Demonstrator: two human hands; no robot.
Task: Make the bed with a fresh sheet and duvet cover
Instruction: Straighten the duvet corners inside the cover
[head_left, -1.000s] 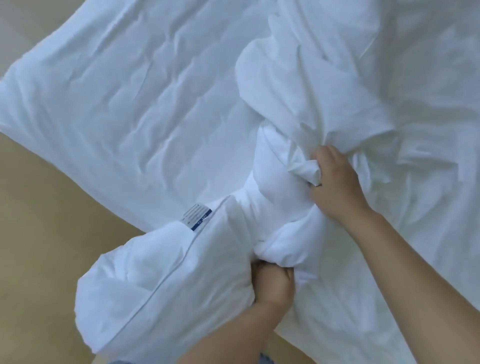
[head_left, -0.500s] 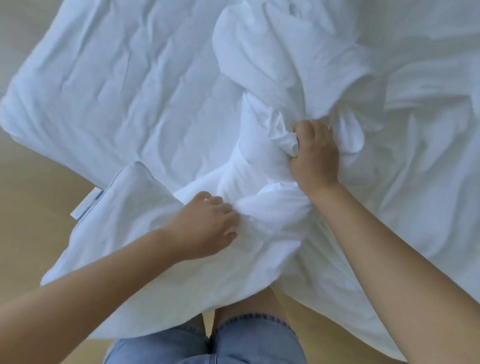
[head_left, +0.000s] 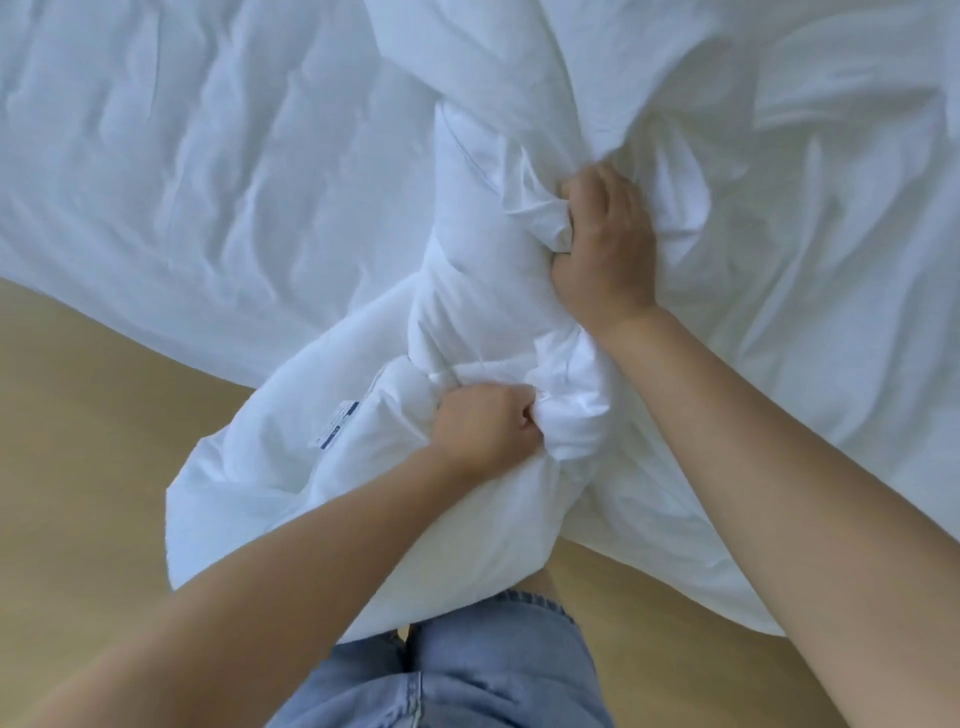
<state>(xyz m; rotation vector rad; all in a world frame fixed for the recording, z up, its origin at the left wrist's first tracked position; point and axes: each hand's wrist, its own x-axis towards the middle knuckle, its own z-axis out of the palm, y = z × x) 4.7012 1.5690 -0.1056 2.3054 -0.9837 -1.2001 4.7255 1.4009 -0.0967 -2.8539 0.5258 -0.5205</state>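
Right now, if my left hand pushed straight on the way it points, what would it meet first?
The bunched white bedding that the left hand grips; beyond it, probably the right forearm.

Soft, even light is washing the rumpled white fabric bedding (head_left: 208, 156) (faint crease shadows); edges are blurring slightly.

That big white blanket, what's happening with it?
A person standing at the bed's edge seems to be working a puffy white duvet into a thin white fabric cover. The left hand grips the bunched cover beside the duvet's small blue-and-white label. The right hand grips another fistful farther up the bed. The duvet's near end hangs out over the tan wooden floor, so it isn't done yet.
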